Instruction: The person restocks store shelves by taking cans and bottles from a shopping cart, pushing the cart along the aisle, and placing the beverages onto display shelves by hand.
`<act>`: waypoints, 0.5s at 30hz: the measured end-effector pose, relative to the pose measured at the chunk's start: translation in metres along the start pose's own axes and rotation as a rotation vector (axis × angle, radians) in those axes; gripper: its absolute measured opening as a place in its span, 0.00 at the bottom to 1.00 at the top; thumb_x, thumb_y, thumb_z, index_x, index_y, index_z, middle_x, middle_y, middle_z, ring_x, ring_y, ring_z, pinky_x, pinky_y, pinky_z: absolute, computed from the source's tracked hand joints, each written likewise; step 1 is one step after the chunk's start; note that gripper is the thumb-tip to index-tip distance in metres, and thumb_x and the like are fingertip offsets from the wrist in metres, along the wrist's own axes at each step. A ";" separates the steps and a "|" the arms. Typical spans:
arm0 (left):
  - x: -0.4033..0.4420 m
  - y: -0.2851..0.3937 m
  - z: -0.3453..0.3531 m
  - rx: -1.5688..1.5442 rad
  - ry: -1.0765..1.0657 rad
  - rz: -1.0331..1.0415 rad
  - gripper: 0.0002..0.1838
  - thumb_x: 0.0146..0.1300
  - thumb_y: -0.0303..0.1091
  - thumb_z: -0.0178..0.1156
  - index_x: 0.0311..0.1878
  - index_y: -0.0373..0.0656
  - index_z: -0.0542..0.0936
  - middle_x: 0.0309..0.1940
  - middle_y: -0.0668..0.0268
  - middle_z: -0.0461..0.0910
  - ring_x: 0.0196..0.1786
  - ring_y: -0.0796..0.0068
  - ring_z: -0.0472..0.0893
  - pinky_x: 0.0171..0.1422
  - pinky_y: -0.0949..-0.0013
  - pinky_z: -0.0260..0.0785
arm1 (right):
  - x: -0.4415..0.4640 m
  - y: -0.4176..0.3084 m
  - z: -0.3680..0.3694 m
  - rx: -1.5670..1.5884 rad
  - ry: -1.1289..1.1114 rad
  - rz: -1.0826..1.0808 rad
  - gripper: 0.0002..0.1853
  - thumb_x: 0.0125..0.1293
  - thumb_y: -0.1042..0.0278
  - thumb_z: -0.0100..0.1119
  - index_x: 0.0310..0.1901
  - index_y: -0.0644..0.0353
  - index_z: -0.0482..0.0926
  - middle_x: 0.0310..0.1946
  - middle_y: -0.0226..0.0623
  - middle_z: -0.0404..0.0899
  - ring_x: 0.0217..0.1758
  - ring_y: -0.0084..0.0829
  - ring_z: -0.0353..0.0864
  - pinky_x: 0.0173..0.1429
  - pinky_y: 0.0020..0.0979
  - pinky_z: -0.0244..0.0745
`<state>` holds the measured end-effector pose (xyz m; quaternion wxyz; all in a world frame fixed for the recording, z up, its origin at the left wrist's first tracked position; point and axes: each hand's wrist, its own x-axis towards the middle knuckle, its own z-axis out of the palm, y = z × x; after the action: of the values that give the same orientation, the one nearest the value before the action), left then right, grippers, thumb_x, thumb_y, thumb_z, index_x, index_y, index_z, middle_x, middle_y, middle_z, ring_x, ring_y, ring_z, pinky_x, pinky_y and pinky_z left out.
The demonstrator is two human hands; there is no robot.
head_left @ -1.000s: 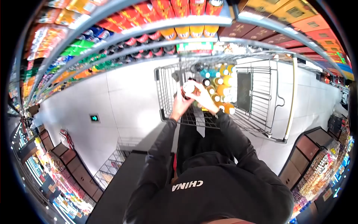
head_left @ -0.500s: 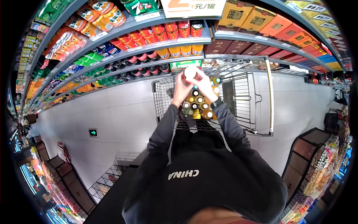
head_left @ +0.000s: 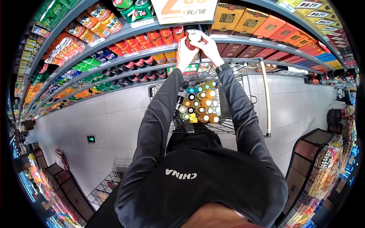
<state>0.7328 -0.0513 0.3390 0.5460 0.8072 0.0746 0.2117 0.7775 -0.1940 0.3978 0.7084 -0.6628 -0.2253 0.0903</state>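
Observation:
Both hands are raised in front of the shelf, gripping a can (head_left: 195, 37) between them. Its round top is washed out by glare, and a dark red side shows beneath. My left hand (head_left: 186, 54) wraps the can's left side; my right hand (head_left: 209, 46) curls around its right side. Just left of the can stands a row of red cans (head_left: 166, 36) on the shelf. Below my forearms, a wire shopping cart (head_left: 235, 127) carries several capped bottles (head_left: 205, 102) with amber and pale contents.
A large price sign (head_left: 185, 10) hangs above the cans. Boxed goods (head_left: 255, 23) fill the shelf at right. Lower shelves hold soda bottles (head_left: 140, 77). A floor exit sign (head_left: 91, 139) lies at left, and a display stand (head_left: 310, 150) is at right.
Both hands have moved up and forward with the can, from over the cart to the shelf of red cans. More bottles in the cart now show.

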 end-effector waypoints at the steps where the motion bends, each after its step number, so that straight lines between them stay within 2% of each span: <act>1: 0.006 0.002 0.001 0.054 -0.001 -0.012 0.43 0.52 0.42 0.79 0.69 0.41 0.70 0.63 0.50 0.75 0.66 0.48 0.78 0.68 0.52 0.73 | 0.009 0.003 -0.003 -0.012 -0.022 -0.036 0.32 0.62 0.69 0.76 0.68 0.61 0.78 0.61 0.36 0.83 0.66 0.29 0.80 0.71 0.33 0.75; 3: 0.019 0.008 0.002 0.161 0.003 -0.040 0.43 0.52 0.42 0.79 0.69 0.42 0.70 0.63 0.50 0.75 0.66 0.47 0.78 0.68 0.51 0.73 | 0.019 0.006 -0.008 -0.001 -0.011 -0.022 0.32 0.62 0.69 0.76 0.68 0.61 0.77 0.61 0.37 0.83 0.66 0.29 0.80 0.71 0.34 0.75; 9: 0.041 0.019 0.005 0.174 0.063 0.032 0.41 0.53 0.41 0.79 0.68 0.44 0.70 0.63 0.52 0.74 0.66 0.48 0.76 0.67 0.50 0.73 | 0.030 0.005 -0.013 -0.043 0.040 -0.001 0.32 0.64 0.68 0.76 0.69 0.63 0.76 0.62 0.38 0.82 0.66 0.30 0.80 0.71 0.33 0.76; 15: 0.040 0.027 0.014 0.215 0.134 0.074 0.37 0.55 0.38 0.76 0.67 0.42 0.71 0.60 0.52 0.74 0.65 0.46 0.74 0.68 0.48 0.70 | 0.029 0.003 -0.013 0.104 0.091 0.027 0.31 0.63 0.71 0.77 0.66 0.65 0.77 0.61 0.39 0.83 0.66 0.28 0.79 0.72 0.31 0.74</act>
<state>0.7720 -0.0592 0.3698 0.4418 0.8473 0.1032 0.2760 0.8094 -0.1927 0.4002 0.7501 -0.6316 -0.1788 0.0810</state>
